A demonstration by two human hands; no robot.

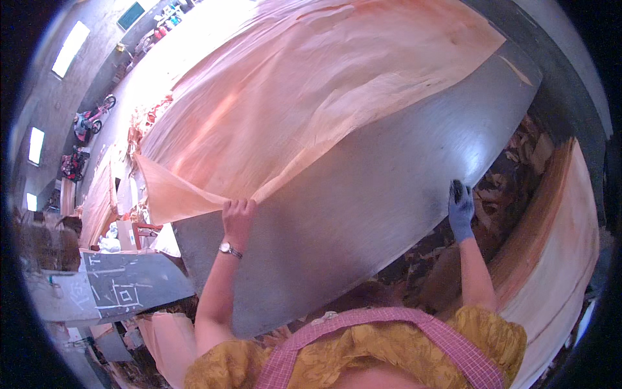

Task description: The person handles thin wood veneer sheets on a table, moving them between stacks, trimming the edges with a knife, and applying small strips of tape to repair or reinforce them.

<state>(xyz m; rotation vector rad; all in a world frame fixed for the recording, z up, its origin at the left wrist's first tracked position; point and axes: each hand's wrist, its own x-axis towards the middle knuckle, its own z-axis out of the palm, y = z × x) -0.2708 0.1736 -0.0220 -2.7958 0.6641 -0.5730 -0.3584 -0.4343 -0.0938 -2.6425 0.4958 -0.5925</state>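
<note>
A large, thin sheet of pinkish-tan wood veneer [337, 78] lies wavy over a broad grey tabletop [350, 214]. My left hand [239, 217], bare and with a watch on the wrist, is closed on the sheet's near edge, where the veneer folds and lifts. To its left a corner of the sheet hangs over the table's side. My right hand [460, 206] wears a blue glove with dark fingertips. It rests by the tabletop's right edge, apart from the veneer, with its fingers curled; whatever they may hold is hidden.
A tall stack of veneer sheets [551, 240] stands at the right. Torn veneer scraps [499, 194] fill the gap beside the table. A grey board with chalk marks [136, 282] lies at the left. Motorbikes [94, 120] stand by the far left wall.
</note>
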